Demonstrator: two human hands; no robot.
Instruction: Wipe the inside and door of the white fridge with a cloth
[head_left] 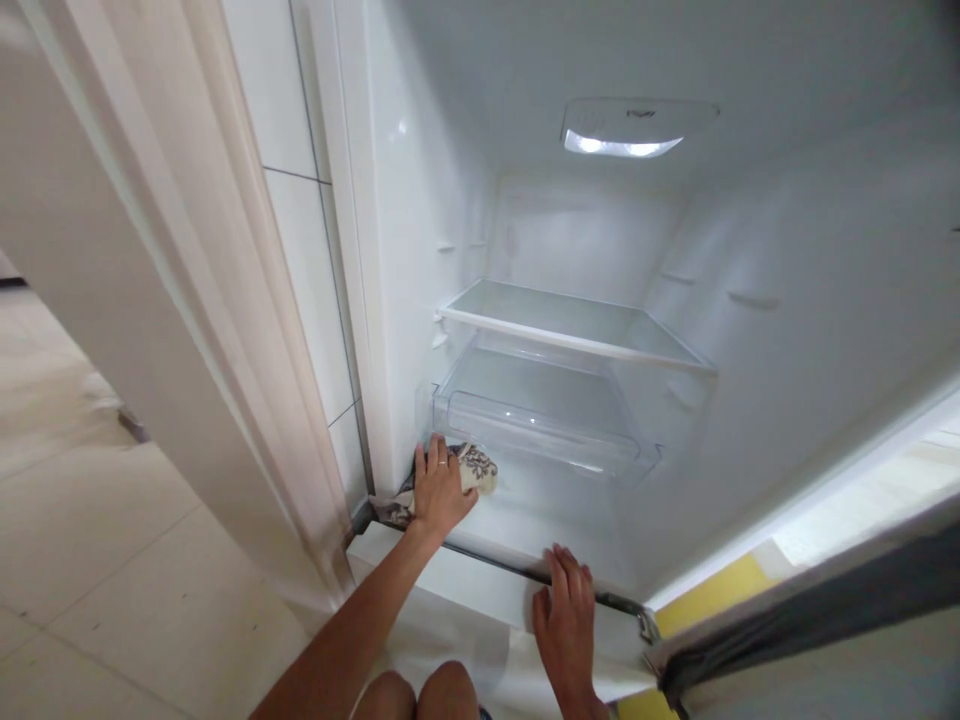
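Observation:
I look into an open, empty fridge. My left hand (pixel 439 490) lies flat, fingers together, pressing a patterned cloth (pixel 474 467) onto the fridge floor at its front left corner. My right hand (pixel 566 615) rests palm down with fingers spread on the front edge (pixel 487 562) of the fridge floor, holding nothing. Above the cloth sits a clear plastic drawer (pixel 540 420), and over it a glass shelf (pixel 570 325).
The fridge light (pixel 622 140) glows at the top. The fridge door (pixel 825 600) stands open at the right. A white curtain (pixel 187 300) and tiled wall (pixel 300 200) flank the left side. My knees (pixel 427 695) show at the bottom, above a pale tiled floor (pixel 112 560).

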